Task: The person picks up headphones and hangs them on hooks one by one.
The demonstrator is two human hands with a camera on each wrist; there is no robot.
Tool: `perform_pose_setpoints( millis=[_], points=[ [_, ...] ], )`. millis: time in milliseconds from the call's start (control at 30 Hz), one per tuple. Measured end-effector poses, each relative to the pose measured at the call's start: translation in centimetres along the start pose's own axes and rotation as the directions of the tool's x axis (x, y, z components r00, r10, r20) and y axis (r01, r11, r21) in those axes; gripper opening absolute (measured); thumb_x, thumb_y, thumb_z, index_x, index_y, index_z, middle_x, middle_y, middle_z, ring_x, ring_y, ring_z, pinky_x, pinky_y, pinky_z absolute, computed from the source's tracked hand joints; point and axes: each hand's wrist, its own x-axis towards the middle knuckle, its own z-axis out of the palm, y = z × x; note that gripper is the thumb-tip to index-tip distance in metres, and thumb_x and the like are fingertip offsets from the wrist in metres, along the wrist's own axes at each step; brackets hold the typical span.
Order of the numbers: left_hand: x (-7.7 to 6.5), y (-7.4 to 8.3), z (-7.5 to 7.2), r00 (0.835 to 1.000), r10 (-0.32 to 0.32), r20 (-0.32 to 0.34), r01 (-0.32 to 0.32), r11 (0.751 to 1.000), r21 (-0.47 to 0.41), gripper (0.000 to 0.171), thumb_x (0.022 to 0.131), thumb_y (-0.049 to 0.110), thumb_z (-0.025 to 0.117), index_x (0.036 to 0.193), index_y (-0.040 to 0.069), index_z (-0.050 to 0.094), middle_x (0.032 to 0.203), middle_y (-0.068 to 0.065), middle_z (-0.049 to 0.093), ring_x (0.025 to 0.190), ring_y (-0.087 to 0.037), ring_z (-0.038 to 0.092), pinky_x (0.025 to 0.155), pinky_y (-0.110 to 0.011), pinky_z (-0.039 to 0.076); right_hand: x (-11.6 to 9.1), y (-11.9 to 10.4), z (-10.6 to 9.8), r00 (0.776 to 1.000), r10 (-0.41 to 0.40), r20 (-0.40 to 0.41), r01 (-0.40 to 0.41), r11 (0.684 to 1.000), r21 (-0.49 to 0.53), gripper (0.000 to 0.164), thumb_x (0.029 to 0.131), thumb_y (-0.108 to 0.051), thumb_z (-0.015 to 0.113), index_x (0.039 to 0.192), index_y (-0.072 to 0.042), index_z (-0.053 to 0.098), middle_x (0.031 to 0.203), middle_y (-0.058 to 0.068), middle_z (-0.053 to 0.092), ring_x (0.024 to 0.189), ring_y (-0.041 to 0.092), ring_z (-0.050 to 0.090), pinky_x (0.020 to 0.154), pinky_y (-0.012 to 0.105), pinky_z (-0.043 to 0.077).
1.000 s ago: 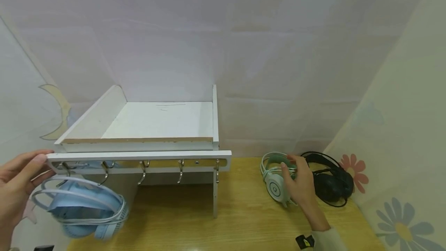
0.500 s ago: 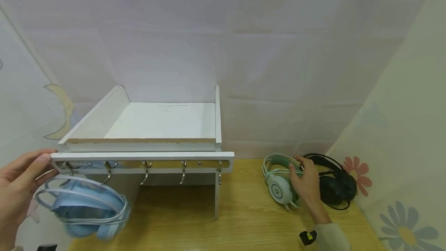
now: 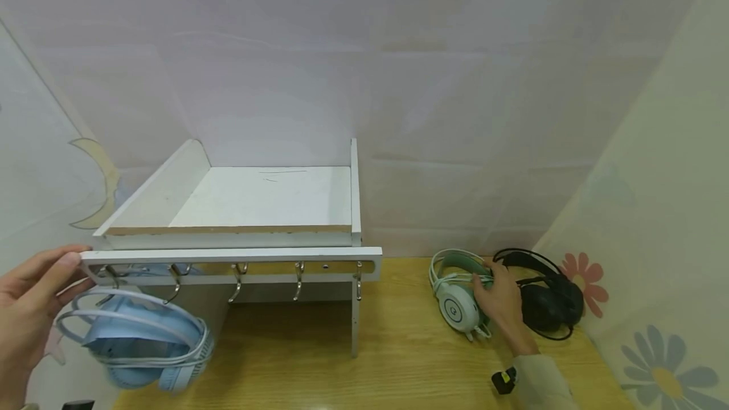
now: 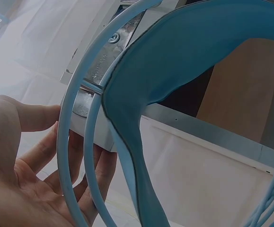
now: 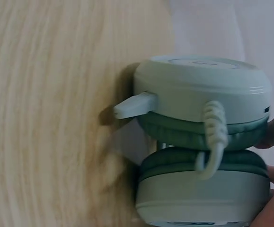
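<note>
At the left end of a white hook rail (image 3: 199, 257), my left hand (image 3: 34, 309) pinches the board between thumb and fingers. Beside it a light blue headset (image 3: 142, 340) hangs by its headband from a hook, its cable wound round it. On the wooden table to the right lies a pale green-and-white headset (image 3: 458, 309). My right hand (image 3: 501, 296) grips this headset at its far side, thumb and fingers bent round it; part of the grip is hidden. The right wrist view shows its two ear cups (image 5: 200, 198) and stubby microphone (image 5: 134, 106).
A black headset (image 3: 549, 302) lies just right of my right hand, near the flowered side cloth. Behind the rail stands a white shelf (image 3: 262, 195) with raised sides. Several metal hooks (image 3: 299, 280) stick out from the rail. Pale cloth (image 3: 455, 112) hangs behind.
My right hand has moved slightly right and its thumb and fingers have closed on the green-and-white headset. My left hand stays on the rail.
</note>
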Motion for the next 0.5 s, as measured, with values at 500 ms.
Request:
perform_pose_setpoints(
  millis=[500],
  points=[
    [-0.02, -0.09, 0.3, 1.0, 0.025, -0.013, -0.026, 0.997, -0.079, 0.03, 0.104, -0.018, 0.048, 0.125, -0.014, 0.069, 0.108, -0.006, 0.081, 0.097, -0.009, 0.08, 0.08, -0.017, 0.064, -0.93, 0.97, 0.73, 0.992, -0.106, -0.07, 0.107, 0.994, 0.007, 0.022, 0.099, -0.002, 0.056, 0.105, 0.0, 0.077, 0.113, 0.025, 0.073, 0.103, 0.052, 0.069, 0.089, 0.074, 0.051]
  ],
)
